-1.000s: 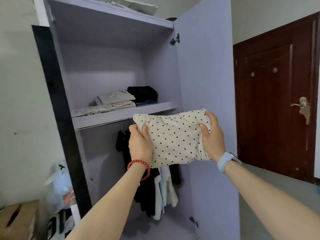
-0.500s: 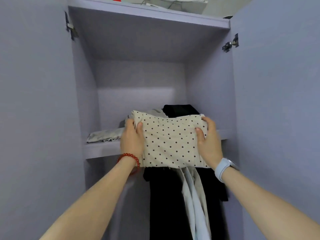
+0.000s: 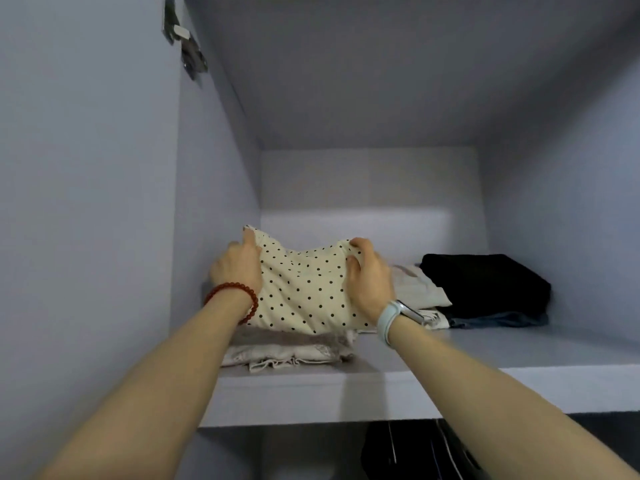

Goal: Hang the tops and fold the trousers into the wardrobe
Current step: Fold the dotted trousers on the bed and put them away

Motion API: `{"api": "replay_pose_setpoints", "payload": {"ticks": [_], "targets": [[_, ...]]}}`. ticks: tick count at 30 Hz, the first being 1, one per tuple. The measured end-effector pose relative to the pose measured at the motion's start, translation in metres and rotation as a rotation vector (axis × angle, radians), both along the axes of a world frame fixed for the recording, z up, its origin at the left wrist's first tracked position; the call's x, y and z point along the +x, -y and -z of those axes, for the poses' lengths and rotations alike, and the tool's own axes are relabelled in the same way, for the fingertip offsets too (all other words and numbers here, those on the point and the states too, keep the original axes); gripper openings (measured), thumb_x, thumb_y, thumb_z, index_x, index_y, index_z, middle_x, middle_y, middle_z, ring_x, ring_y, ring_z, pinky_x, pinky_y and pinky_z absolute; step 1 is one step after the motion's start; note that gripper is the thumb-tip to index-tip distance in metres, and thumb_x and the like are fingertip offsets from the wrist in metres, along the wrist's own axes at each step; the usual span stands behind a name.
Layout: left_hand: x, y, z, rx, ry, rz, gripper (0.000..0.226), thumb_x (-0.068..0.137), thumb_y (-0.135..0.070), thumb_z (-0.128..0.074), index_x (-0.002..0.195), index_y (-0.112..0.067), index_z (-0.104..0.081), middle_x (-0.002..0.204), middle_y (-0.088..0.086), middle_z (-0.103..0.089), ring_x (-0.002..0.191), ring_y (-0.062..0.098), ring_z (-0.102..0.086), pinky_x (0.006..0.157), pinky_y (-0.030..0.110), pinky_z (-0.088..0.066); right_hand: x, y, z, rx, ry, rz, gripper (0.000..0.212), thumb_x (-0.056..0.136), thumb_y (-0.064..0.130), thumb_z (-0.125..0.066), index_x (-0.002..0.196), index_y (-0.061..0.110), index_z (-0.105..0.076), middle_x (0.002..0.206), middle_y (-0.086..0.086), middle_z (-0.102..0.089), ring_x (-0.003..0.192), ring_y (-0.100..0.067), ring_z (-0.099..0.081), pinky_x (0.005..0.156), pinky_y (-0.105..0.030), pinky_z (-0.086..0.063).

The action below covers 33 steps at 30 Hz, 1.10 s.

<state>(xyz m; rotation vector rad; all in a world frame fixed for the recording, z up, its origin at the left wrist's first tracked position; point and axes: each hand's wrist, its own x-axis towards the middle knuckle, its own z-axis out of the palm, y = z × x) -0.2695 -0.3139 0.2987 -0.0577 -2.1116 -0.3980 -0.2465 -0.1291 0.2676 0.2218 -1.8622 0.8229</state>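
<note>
On the left side of the shelf (image 3: 450, 348), near its front edge, a folded pale garment (image 3: 287, 355) lies flat, and the folded spotted trousers (image 3: 304, 289) sit on top of it, their front fold resting on the pile while the back rises between the hands. The left hand (image 3: 237, 268) has its grip clamped on the left edge of the trousers, fingers curled over the far corner; a red bead bracelet (image 3: 247, 299) circles that wrist. The right hand (image 3: 369, 278) clamps the right edge in the same way, thumb on top, with a pale watch (image 3: 391, 320) on its wrist. The step in hand looks like setting the trousers down squarely on the pile. To do it well, lower the raised back evenly with both hands so the folds stay stacked, line up the front fold with the garment below, then slide the fingers out sideways without dragging the cloth. Further right, a light folded garment (image 3: 420, 289) lies just beside the right hand, and a black folded garment (image 3: 491, 285) sits on a blue one (image 3: 502, 320) toward the right wall; keep the right elbow from nudging them. Below the shelf's front edge, dark hanging clothes (image 3: 415, 452) show.
</note>
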Motion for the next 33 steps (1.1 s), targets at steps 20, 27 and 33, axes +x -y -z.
{"api": "replay_pose_setpoints", "payload": {"ticks": [20, 27, 33], "targets": [[-0.076, -0.006, 0.067, -0.242, 0.71, 0.137, 0.073, 0.085, -0.072, -0.002, 0.147, -0.036, -0.016, 0.156, -0.007, -0.013, 0.145, 0.023, -0.008, 0.115, 0.05, -0.006, -0.093, 0.009, 0.043, 0.703, 0.638, -0.166, 0.051, 0.1, 0.041, -0.017, 0.146, 0.021, -0.026, 0.153, -0.007, -0.026, 0.141, -0.027, -0.021, 0.114, -0.048, -0.018], [0.034, -0.012, 0.062, -0.252, 0.298, -0.092, 0.051, 0.097, -0.033, -0.037, 0.146, -0.025, -0.026, 0.154, 0.006, -0.021, 0.142, 0.025, -0.016, 0.114, 0.05, -0.015, -0.002, -0.013, 0.04, 0.595, 0.191, -0.099, 0.038, 0.096, 0.025, -0.037, 0.13, 0.015, -0.051, 0.137, -0.008, -0.048, 0.128, -0.026, -0.039, 0.105, -0.04, -0.033], [0.164, -0.017, 0.18, -0.171, -0.047, -0.159, 0.036, 0.083, -0.015, -0.063, 0.118, -0.009, -0.062, 0.124, 0.016, -0.059, 0.114, 0.033, -0.055, 0.098, 0.05, -0.038, 0.09, -0.014, 0.134, 0.655, -0.04, -0.228, 0.032, 0.089, 0.019, -0.039, 0.103, 0.009, -0.066, 0.101, -0.009, -0.064, 0.096, -0.03, -0.057, 0.079, -0.038, -0.044]]}}
